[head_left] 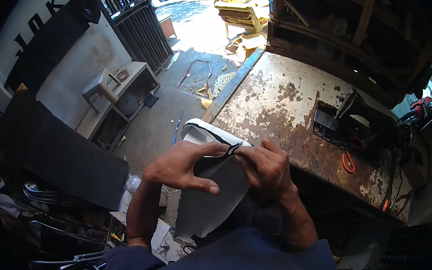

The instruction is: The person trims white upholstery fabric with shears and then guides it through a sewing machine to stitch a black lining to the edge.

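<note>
A grey and black flexible sheet (213,201), white along part of its far edge, hangs in front of me. My right hand (267,167) pinches its folded upper edge between thumb and fingers. My left hand (180,165) holds the same edge, its index finger reaching the fold and its thumb stretched out over the grey face; its other fingers are partly hidden. Both hands nearly meet at the small black-and-white fold (232,149). Beyond them a white, rounded, black-edged part (221,131) shows; how it joins the sheet is unclear.
To the right is a worn workbench (274,104) with peeling paint. It bears a dark sewing machine (360,113) and orange-handled scissors (348,162). A woven stool (100,88) stands on a low bench at the left. Metal tube frames (61,229) crowd the lower left.
</note>
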The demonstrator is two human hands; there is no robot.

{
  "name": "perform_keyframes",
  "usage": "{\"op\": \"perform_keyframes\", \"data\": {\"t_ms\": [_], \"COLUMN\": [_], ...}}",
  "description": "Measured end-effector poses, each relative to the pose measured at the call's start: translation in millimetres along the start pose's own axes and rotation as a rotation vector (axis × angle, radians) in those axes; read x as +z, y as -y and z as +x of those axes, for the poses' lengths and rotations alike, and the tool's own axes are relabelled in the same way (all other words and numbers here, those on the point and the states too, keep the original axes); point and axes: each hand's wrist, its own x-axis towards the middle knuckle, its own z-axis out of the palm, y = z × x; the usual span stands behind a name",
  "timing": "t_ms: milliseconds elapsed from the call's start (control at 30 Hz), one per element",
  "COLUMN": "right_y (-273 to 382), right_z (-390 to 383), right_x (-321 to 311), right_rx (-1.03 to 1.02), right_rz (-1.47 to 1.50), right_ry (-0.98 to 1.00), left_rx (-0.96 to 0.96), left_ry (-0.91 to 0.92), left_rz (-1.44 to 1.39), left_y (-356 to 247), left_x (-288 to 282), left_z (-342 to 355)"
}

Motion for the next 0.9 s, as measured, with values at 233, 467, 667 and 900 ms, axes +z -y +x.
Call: {"op": "perform_keyframes", "data": {"t_ms": [233,467,667,900], "right_y": [-0.3,1.9,10.4,16.3], "right_z": [-1.7,-10.8,-9.4,-5.1], "right_x": [4.7,11.4,17.6,25.6], "right_rx": [0.007,0.027,0.049,0.026], "right_rz": [0.030,0.024,0.005,0.043], "right_ry": [0.034,0.002,0.022,0.113], "left_rx": [-0.201,-0.217,-0.247,-0.128], "left_ry": [-0.152,-0.089,-0.131,-0.204], "left_rz": [-0.096,-0.102,-0.103,-0.067], "left_y": [5.0,8.1,14.1,28.3], "left_x": [7.2,3.8,11.7,20.1], "left_z": [2.6,6.1,3.3,1.3]}}
